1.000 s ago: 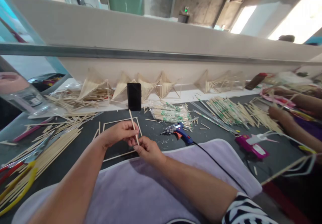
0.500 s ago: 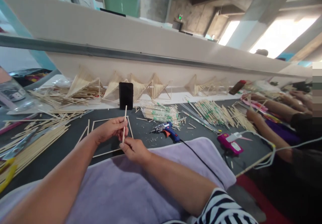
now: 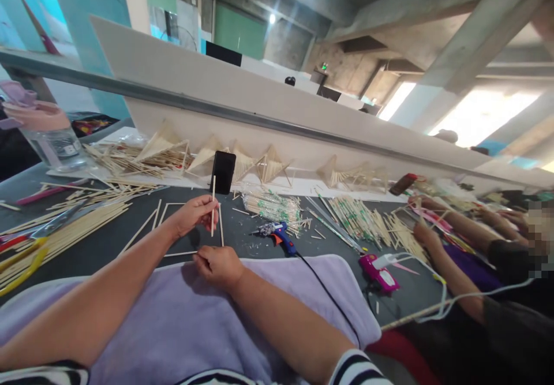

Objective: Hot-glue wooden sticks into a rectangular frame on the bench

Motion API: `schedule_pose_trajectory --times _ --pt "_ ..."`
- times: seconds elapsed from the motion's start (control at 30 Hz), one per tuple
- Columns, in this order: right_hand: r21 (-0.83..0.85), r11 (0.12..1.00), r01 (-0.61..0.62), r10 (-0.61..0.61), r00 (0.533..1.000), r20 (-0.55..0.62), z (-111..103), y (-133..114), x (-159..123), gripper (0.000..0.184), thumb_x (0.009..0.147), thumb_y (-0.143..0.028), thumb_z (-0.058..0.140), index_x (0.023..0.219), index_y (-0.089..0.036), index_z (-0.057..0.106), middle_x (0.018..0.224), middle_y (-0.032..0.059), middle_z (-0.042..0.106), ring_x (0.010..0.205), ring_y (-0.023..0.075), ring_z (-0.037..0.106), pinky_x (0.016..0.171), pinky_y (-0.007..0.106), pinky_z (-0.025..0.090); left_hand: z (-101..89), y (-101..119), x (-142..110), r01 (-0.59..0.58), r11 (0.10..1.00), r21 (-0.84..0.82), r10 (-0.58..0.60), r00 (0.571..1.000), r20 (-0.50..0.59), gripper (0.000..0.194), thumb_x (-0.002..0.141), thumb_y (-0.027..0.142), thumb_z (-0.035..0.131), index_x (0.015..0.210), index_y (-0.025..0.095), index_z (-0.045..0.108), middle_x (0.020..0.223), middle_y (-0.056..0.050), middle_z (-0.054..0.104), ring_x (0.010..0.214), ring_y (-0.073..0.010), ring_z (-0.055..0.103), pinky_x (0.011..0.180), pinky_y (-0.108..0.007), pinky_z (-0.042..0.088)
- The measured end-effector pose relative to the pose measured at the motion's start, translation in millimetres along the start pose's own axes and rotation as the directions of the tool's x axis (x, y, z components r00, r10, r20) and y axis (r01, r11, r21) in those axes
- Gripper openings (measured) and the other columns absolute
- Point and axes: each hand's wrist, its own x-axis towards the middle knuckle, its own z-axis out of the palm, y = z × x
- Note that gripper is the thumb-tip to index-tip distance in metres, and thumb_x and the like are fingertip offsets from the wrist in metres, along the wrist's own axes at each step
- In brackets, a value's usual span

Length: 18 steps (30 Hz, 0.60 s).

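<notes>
My left hand (image 3: 197, 216) is closed in a pinch around a thin wooden stick (image 3: 213, 191), which stands nearly upright above the table. Just below and to the right, my right hand (image 3: 219, 265) is curled shut at the edge of the purple towel; whatever its fingers may hold is hidden. Beneath both hands lies a square frame of sticks (image 3: 222, 226) on the dark tabletop, partly covered by my left arm and right hand. A black phone (image 3: 224, 171) leans upright behind the held stick. To the right rests a blue glue gun (image 3: 283, 239).
Wrapped stick bundles (image 3: 272, 206) lie behind the glue gun. Loose sticks (image 3: 86, 223) and yellow-handled scissors (image 3: 32, 264) are at left, beside a bottle (image 3: 52, 137). Stick models (image 3: 272, 165) line the partition. A pink power strip (image 3: 378, 272) and a co-worker's hand (image 3: 426, 238) are at right.
My right hand has come away from the stick and moved down toward me, its fingers curled. The left hand keeps the stick upright. The camera view has shifted.
</notes>
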Motion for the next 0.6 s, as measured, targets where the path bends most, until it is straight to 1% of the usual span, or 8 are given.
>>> schedule_pose_trajectory --times 0.2,0.27,0.43,0.6 --pt "-0.031 0.999 -0.013 0.013 1.000 0.003 6.7 -0.6 1.0 0.027 0.092 -0.036 0.040 0.078 -0.020 0.058 0.076 0.0010 0.068 0.063 0.0115 0.060 0.054 0.023 0.031 -15.0 -1.9 -0.5 -0.014 1.000 0.019 0.015 1.000 -0.028 0.039 0.075 0.050 0.065 0.087 0.017 0.048 0.062 0.000 0.064 0.050 -0.0158 0.063 0.047 -0.024 0.049" --pt "-0.030 0.999 -0.014 0.014 1.000 -0.001 8.2 -1.6 0.9 0.027 0.092 -0.035 0.040 0.078 -0.020 0.058 0.078 0.0017 0.069 0.064 0.0118 0.060 0.054 0.023 0.031 -18.6 -3.5 -0.7 -0.022 0.999 0.024 0.023 0.999 -0.023 0.041 0.074 0.051 0.065 0.089 0.017 0.048 0.063 0.000 0.064 0.051 -0.0161 0.064 0.048 -0.024 0.050" --pt "-0.022 1.000 -0.020 0.020 1.000 0.009 6.0 -5.5 -1.3 0.026 0.092 -0.034 0.041 0.079 -0.019 0.058 0.080 0.0029 0.069 0.068 0.0126 0.061 0.057 0.023 0.032 -21.6 -4.4 -1.4 -0.034 0.999 0.022 0.034 0.999 0.005 0.040 0.076 0.051 0.064 0.090 0.017 0.049 0.065 0.000 0.065 0.053 -0.0164 0.065 0.050 -0.025 0.050" --pt "0.005 1.000 -0.027 0.027 0.999 0.026 4.6 -5.5 -4.1 0.024 0.091 -0.033 0.042 0.080 -0.020 0.059 0.083 0.0035 0.068 0.071 0.0129 0.061 0.062 0.022 0.036 -22.8 1.0 -4.3 -0.054 0.998 0.030 0.054 0.998 0.009 0.039 0.074 0.049 0.066 0.089 0.016 0.051 0.065 0.000 0.064 0.053 -0.0164 0.065 0.051 -0.025 0.050"
